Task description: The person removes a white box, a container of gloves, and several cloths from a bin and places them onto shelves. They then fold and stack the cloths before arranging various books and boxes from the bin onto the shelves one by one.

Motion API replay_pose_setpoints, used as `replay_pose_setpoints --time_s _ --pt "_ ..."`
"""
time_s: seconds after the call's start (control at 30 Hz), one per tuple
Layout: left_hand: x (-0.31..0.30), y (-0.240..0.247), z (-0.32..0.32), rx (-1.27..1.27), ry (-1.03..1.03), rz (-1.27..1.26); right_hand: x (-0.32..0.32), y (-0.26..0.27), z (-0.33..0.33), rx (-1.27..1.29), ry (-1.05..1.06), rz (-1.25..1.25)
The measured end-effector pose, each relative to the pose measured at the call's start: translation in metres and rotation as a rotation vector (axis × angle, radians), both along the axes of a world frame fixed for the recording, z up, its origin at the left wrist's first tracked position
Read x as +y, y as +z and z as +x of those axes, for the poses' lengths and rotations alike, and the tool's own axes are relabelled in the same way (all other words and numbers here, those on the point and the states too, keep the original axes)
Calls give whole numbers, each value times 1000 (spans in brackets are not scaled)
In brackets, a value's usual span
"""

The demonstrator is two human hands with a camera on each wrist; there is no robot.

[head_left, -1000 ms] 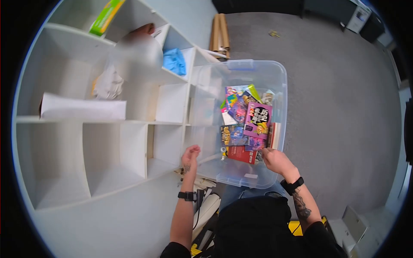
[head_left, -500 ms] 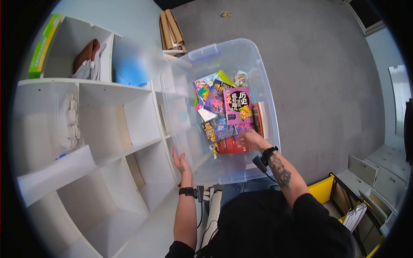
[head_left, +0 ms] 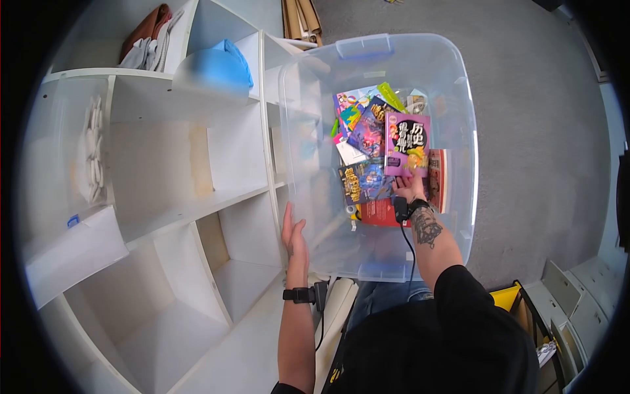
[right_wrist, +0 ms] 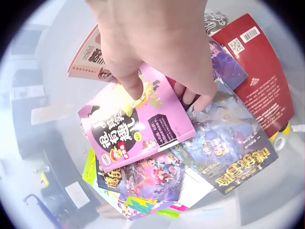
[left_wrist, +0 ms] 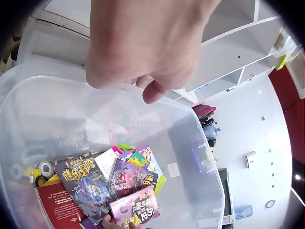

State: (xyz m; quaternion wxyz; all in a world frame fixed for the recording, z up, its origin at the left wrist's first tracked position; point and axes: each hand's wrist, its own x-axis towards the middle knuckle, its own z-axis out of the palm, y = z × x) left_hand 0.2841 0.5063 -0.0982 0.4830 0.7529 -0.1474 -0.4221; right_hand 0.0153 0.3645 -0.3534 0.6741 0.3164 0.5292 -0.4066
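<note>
A clear plastic tub (head_left: 467, 85) stands in front of me, with a pile of books inside. My right hand (head_left: 412, 190) reaches in and pinches the lower edge of a pink book (head_left: 399, 143); in the right wrist view its thumb (right_wrist: 133, 90) lies on the cover and the other fingers are at the book's edge. Around it lie a dark blue book (head_left: 375, 182), a purple one (head_left: 366, 136), a red one (head_left: 377, 213) and a cream-edged one (head_left: 441, 180). My left hand (head_left: 296, 241), fingers extended, is beside the tub's left wall and holds nothing.
White cubby shelves (head_left: 190, 217) line the left side, close to the tub. They hold a blue bag (head_left: 230, 65) and a brown folded item (head_left: 146, 29). Cardboard tubes (head_left: 302, 20) stand behind the tub. A yellow-edged crate (head_left: 505, 299) is at lower right.
My right hand has moved from the tub's right side, over the books, to the pink book's lower edge. My left hand's fingers have straightened beside the tub. The head view has shifted.
</note>
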Motion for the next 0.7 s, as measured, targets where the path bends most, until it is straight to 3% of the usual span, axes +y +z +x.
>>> replay_pose_setpoints --time_s 0.2,0.3,0.4,0.53,0.57,0.6,0.67,0.7 --pt "-2 -7 0 -34 4 13 -14 22 -2 -111 -17 -258" --pt "-3 -18 4 -46 1 -2 -26 67 1 -214 1 -493" --pt "-7 -9 1 -62 -3 154 -23 130 -2 -319 89 -573" --pt "14 -28 8 -373 -239 216 -2 258 -28 -247 550 -758" --pt "19 -20 0 -442 -217 110 3 280 -36 -230 646 -789" --pt "27 -8 -3 -508 -205 15 3 299 -42 -243 723 -863" --pt "39 58 -18 -172 -172 -117 3 304 -68 -337 881 -910" --pt "46 99 -24 -282 -260 -22 -4 347 -60 -400 951 -988"
